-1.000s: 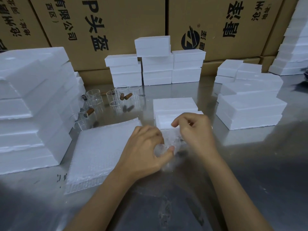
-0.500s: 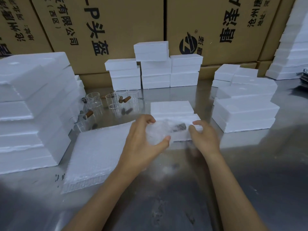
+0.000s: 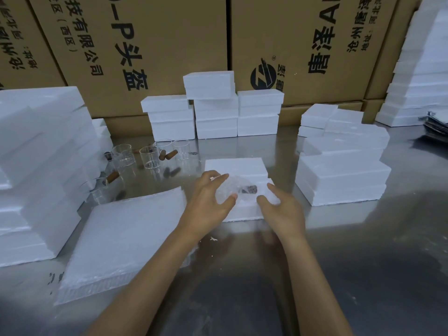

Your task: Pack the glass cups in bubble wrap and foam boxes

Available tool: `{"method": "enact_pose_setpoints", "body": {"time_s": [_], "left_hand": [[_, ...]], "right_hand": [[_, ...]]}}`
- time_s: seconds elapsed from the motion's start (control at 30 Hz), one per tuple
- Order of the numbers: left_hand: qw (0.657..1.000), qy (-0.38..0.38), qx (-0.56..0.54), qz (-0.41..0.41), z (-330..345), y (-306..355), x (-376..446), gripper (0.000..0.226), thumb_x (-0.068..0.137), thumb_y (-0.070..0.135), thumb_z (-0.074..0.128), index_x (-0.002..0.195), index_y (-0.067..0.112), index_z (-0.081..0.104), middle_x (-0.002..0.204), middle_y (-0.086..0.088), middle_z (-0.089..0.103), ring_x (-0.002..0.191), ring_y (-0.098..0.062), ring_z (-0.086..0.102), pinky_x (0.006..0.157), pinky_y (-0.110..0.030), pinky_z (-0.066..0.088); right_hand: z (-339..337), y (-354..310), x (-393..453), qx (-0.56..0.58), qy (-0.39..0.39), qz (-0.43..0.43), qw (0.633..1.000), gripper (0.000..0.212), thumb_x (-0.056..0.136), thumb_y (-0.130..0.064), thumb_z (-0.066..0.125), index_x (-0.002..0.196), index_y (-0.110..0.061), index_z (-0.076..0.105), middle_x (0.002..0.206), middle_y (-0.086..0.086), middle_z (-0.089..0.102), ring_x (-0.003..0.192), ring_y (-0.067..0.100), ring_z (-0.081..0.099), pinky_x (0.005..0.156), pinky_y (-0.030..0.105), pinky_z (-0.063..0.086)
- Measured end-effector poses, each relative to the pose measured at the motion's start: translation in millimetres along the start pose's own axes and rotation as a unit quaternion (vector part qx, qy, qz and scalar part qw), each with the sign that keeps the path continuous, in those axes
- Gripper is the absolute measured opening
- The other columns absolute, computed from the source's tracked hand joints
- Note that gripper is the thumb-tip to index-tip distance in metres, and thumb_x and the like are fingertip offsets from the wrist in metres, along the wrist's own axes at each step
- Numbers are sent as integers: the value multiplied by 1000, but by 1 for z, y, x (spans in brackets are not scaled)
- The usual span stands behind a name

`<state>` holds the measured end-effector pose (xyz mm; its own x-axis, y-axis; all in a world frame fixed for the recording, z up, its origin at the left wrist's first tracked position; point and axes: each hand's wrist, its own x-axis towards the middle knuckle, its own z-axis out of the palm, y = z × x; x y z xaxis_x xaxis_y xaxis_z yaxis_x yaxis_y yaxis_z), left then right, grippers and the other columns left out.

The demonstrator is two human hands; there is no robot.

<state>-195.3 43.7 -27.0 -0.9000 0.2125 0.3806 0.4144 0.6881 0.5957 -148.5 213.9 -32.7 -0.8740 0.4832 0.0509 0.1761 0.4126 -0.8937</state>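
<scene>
Over the open foam box in front of the stack of bubble wrap, a wrapped cup is held by the left hand, thumb and fingers curled round its left end. Its long axis lies left to right, the brown handle pointed toward the right hand, whose loosely spread fingers rest on the box rim just beside it. The box's hollow is hidden beneath the bundle, so the fit cannot be judged.
</scene>
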Motion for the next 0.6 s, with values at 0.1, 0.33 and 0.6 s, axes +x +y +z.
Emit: {"method": "enact_pose_setpoints", "body": {"time_s": [0.1,0.33,0.6], "left_hand": [[999,20,41,21,3,-2,-2,53,96,45,58,145,26,51,151,7,40,140,-12,32,106,-19,14],[994,-35,-90,-45,-7,-6,1,64,89,59,60,147,41,39,147,22,29,138,-2,22,112,-26,17],[858,-30,-423,-291,-15,-19,36,38,102,53,37,98,29,66,80,18,75,74,4,71,68,-19,50]], "right_hand": [[1,2,2,-7,-6,4,1000,50,89,-40,60,138,-34,56,144,-4,52,134,20,44,111,38,38],[-1,-11,12,186,0,62,981,29,81,-49,63,108,-41,69,113,-15,68,111,13,60,104,40,46],[-7,-25,47,234,-80,121,961,39,82,-70,44,91,-39,65,113,-7,67,110,17,61,101,42,46]]}}
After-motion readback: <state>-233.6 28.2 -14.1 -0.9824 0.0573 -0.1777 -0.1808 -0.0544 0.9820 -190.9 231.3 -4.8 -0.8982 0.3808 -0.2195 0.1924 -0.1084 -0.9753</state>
